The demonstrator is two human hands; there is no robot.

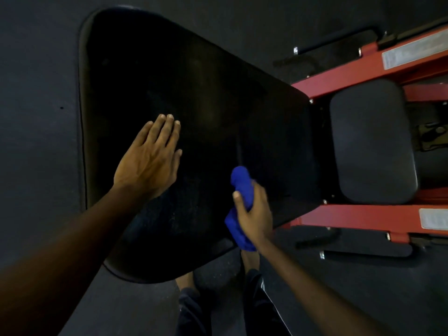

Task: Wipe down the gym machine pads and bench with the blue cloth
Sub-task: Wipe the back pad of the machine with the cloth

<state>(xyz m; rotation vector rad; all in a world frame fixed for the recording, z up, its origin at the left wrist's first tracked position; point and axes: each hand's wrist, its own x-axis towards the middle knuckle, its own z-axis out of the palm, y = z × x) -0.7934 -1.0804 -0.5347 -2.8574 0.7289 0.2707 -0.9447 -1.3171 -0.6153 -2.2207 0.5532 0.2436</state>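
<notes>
Currently big black back pad (194, 105) fills view, faint streaks, wipe seemingly midway. Smaller seat pad (373, 141) between red frame (351, 219) rails, looks untouched. Left hand (148, 163) flat, grip released, on pad. Right hand (254, 214) clenched around blue cloth (240, 180), at pad's lower part.

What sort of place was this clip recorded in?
Most likely a gym: a large black back pad and a smaller seat pad sit on a red steel frame, over dark, rubber-like flooring.
</notes>
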